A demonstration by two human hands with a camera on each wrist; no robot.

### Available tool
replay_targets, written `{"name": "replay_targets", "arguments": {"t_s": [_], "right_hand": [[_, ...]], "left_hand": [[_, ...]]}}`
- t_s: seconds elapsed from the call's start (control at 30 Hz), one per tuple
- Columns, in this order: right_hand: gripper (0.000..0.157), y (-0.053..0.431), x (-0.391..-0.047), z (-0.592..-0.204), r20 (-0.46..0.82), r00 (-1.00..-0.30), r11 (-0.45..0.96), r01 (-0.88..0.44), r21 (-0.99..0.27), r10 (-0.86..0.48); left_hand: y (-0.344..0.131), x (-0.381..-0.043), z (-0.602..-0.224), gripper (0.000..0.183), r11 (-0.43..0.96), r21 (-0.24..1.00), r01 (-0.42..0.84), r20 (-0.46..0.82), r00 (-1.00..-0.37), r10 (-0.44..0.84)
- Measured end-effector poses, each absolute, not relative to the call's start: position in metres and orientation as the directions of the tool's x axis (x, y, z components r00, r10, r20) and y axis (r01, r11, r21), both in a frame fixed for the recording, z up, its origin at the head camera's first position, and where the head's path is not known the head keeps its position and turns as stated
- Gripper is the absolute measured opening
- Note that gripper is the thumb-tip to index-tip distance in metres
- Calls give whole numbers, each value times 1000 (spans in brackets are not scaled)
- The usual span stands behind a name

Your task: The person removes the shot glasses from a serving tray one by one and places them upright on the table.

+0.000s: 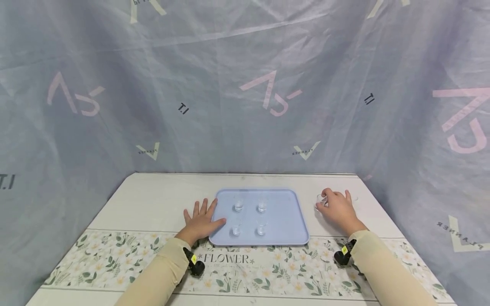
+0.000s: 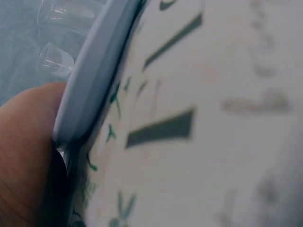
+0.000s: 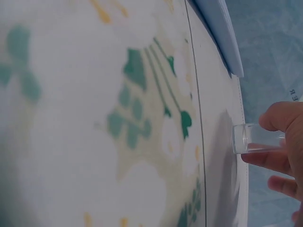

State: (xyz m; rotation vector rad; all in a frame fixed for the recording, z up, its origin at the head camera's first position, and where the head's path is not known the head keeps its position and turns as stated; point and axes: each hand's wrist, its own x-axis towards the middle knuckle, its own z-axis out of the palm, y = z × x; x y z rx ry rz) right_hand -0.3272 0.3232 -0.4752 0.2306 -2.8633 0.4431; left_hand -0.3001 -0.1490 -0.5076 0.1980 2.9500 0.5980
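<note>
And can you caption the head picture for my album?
Four clear cups on a blue tray, another cup in the right grip.

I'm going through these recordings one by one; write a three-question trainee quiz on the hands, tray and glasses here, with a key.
1. How many clear shot glasses stand on the light blue tray?
2. True or false: the left hand touches the tray's left edge.
3. Where is the held shot glass in the right hand?
A) left of the tray
B) above the tray
C) right of the tray

Key: 1. Four; 2. True; 3. C
</note>
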Motion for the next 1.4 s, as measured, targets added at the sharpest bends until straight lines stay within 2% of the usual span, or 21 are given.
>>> {"name": "replay_targets", "arguments": {"t_s": [0.27, 0.43, 0.57, 0.9, 1.1, 1.4], "right_hand": [[43, 320, -331, -475, 237, -965, 943, -177, -282, -110], [60, 315, -327, -466, 264, -959, 946, -172, -274, -97], [71, 302, -324, -454, 347, -930, 936, -225, -269, -123], [73, 250, -331, -444, 417, -889, 873, -347, -342, -190], [77, 220, -336, -446, 384, -895, 819, -390, -422, -228], [83, 190, -345, -460, 324, -894, 770, -437, -465, -311]], "left_hand": [[-150, -297, -504, 89, 916, 389, 96, -94, -985, 143], [-149, -301, -508, 90, 911, 397, 112, -88, -983, 159], [-148, -303, -509, 89, 916, 382, 123, -75, -984, 163], [-149, -300, -506, 89, 916, 384, 119, -89, -982, 165], [-149, -302, -508, 89, 910, 397, 118, -84, -983, 164], [-150, -303, -510, 92, 917, 383, 113, -86, -984, 157]]}}
